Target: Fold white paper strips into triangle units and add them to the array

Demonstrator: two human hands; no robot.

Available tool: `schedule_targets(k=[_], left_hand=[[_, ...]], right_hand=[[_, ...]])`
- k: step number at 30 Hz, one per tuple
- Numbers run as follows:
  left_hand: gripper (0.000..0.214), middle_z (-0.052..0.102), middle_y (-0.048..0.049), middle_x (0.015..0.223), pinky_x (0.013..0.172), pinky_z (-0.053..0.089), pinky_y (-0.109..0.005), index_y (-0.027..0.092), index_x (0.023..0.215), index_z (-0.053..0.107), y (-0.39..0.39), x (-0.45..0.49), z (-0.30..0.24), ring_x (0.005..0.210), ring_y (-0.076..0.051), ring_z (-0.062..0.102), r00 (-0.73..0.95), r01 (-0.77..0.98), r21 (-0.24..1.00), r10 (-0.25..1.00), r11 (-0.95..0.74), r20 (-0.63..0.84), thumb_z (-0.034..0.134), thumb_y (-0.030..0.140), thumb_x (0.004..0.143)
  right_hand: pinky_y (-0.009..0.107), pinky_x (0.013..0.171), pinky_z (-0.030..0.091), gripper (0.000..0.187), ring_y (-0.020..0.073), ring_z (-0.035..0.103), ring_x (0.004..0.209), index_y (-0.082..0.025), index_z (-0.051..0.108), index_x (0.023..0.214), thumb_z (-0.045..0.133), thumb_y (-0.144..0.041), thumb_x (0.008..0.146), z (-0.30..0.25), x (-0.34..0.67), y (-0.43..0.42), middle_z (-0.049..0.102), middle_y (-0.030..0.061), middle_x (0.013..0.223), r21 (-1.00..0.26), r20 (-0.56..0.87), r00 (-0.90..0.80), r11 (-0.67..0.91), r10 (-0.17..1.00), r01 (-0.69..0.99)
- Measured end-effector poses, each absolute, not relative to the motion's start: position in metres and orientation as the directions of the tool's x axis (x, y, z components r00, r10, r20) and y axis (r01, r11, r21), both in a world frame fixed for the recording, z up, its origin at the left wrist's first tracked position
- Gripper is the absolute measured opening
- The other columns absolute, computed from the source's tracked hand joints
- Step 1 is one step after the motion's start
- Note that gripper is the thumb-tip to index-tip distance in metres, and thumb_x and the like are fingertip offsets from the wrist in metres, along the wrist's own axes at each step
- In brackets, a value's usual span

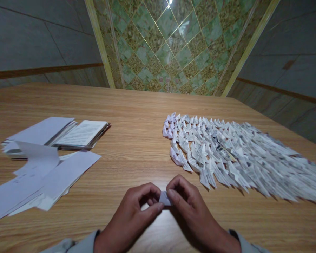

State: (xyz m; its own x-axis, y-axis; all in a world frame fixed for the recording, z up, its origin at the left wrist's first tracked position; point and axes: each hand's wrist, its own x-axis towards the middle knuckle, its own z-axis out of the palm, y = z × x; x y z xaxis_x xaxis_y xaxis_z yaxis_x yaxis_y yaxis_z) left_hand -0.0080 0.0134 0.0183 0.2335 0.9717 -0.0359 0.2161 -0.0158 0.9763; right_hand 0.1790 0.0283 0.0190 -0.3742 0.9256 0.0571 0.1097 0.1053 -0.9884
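Both hands pinch one small folded white paper piece (164, 198) low over the wooden table (137, 140): left hand (133, 214) and right hand (191, 211) meet fingertip to fingertip. Firm, even pinching should keep creases sharp. No containers show; right lies a spread of folded white paper boats (234, 154), left loose white sheets (42, 175).

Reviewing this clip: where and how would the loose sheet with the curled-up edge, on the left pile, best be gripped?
Probably by the raised, curled edge of the loose sheet, pinched from above on its near side. That edge stands off the paper pile, so fingers can get under it; the rest lies flat. The left hand is nearer.
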Motion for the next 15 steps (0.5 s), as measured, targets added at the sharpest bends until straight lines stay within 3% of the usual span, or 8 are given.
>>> schedule_targets(k=[4, 11, 15], left_hand=[[0.022, 0.066, -0.0013, 0.069, 0.061, 0.044, -0.024, 0.017, 0.077, 0.069, 0.0143, -0.0101, 0.016, 0.066, -0.016, 0.057, 0.146, 0.146, 0.989, 0.987, 0.037, -0.059, 0.067, 0.036, 0.088], [0.025, 0.069, -0.0011, 0.067, 0.062, 0.044, -0.023, 0.019, 0.071, 0.072, 0.0094, -0.0118, 0.0238, 0.065, -0.015, 0.062, 0.241, 0.311, 0.927, 0.961, -0.208, 0.135, 0.066, 0.03, 0.092], [0.022, 0.069, -0.0014, 0.067, 0.062, 0.044, -0.024, 0.018, 0.072, 0.073, 0.0101, -0.0112, 0.0231, 0.065, -0.016, 0.061, 0.231, 0.236, 0.964, 0.971, -0.119, 0.064, 0.068, 0.031, 0.088]], right_hand=[[0.028, 0.063, 0.036, 0.022, 0.0158, 0.05, 0.071, -0.019, 0.057, 0.082, 0.053, -0.035, 0.097, 0.0211, 0.1788, 0.027, 0.057, 0.0, 0.075, -0.97, 0.054, -0.414, 0.147, 0.909, 0.195], [0.027, 0.061, 0.033, 0.02, 0.0146, 0.049, 0.066, -0.019, 0.057, 0.08, 0.056, -0.033, 0.094, 0.0194, 0.1776, 0.0266, 0.054, -0.0014, 0.071, -0.928, 0.126, -0.442, 0.263, 0.888, 0.264], [0.026, 0.061, 0.035, 0.023, 0.0147, 0.051, 0.067, -0.019, 0.056, 0.077, 0.055, -0.032, 0.096, 0.018, 0.1786, 0.0259, 0.056, -0.0008, 0.071, -0.924, 0.135, -0.428, 0.269, 0.894, 0.272]])
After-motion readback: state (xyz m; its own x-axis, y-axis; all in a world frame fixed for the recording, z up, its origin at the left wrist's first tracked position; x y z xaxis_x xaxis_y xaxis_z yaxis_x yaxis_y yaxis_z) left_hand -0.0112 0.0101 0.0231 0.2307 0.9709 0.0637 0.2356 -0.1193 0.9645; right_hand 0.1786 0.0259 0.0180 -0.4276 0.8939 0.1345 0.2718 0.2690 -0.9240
